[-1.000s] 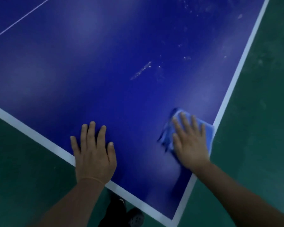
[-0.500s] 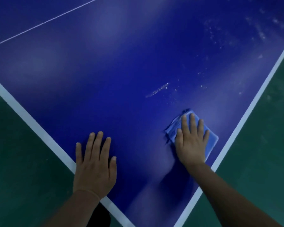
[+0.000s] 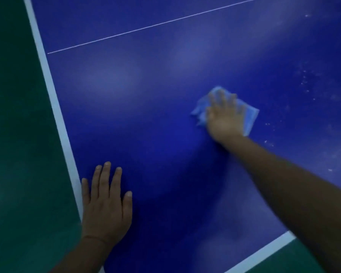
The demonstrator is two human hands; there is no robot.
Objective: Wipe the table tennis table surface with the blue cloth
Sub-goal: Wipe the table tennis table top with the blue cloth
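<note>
Two hands on the table tennis table point(image 3: 165, 99). Left hand point(image 3: 106, 209) lies flat near the white edge stripe point(image 3: 55, 107), fingers straight and slightly spread, palm down. Right arm is extended further out; right hand point(image 3: 223, 117), motion-blurred, presses the blue cloth point(image 3: 250, 115) with fingers spread flat. Against 0.5 s ago, cloth and right hand now sit further from the near corner, toward the centre line point(image 3: 146, 28). White specks point(image 3: 303, 81) lie beyond on the right.
</note>
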